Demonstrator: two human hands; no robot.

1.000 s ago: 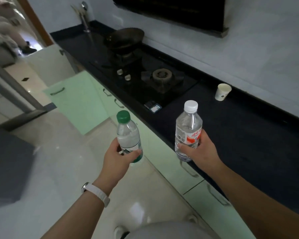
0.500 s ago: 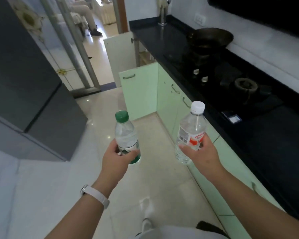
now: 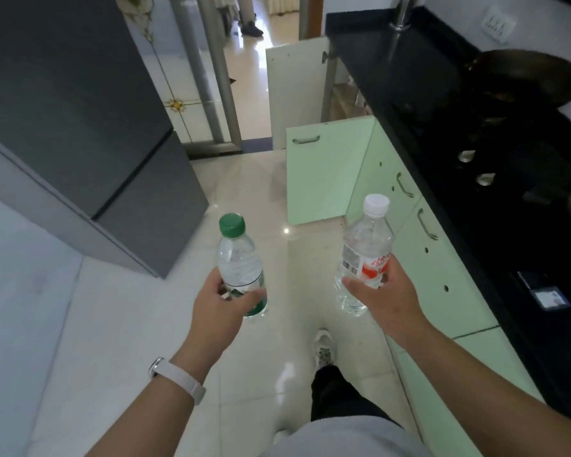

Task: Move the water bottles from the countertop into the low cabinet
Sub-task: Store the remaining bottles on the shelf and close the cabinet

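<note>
My left hand [image 3: 220,306] grips a clear water bottle with a green cap [image 3: 239,258] around its lower half, upright over the floor. My right hand [image 3: 381,298] grips a clear bottle with a white cap and red label [image 3: 365,249], tilted slightly, beside the green cabinet fronts. Ahead, a low cabinet's green door [image 3: 323,169] stands swung open into the aisle. A second, white door [image 3: 294,90] is open beyond it. The cabinet insides are mostly hidden behind the doors.
A black countertop [image 3: 409,77] runs along the right with a dark wok [image 3: 524,77] and a gas hob [image 3: 515,192]. A grey fridge [image 3: 80,127] stands on the left. Glossy white floor tiles [image 3: 244,192] lie between. My foot [image 3: 323,349] is below my hands.
The view has swung left and down, away from the counter toward the aisle and open cabinet doors. Both hands keep holding their bottles in front of me.
</note>
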